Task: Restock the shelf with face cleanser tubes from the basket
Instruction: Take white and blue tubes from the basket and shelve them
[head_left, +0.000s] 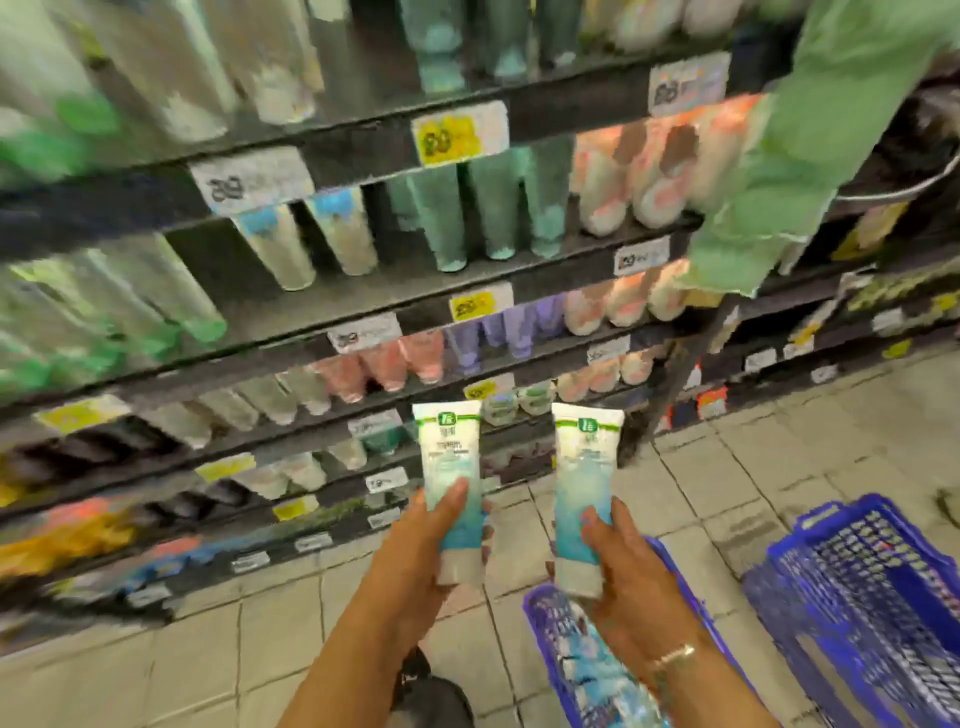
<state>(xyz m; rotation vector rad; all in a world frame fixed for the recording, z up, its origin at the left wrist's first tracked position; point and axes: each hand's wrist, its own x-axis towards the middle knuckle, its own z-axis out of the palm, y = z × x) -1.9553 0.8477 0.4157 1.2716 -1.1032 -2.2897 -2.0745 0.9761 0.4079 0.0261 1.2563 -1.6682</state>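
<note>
Your left hand (415, 545) and right hand (618, 561) each clasp a face cleanser tube (451, 483) low near its cap, so the tall ends above may tip or snag on the shelf (291, 415) edge.

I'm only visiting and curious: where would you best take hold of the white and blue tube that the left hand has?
Probably low on the body, just above the cap, coming from below and behind, as the left hand does now. The white and blue face cleanser tube stands upright, cap down, its flat crimped end on top, so fingers wrapped round the lower part leave the label showing.
</note>
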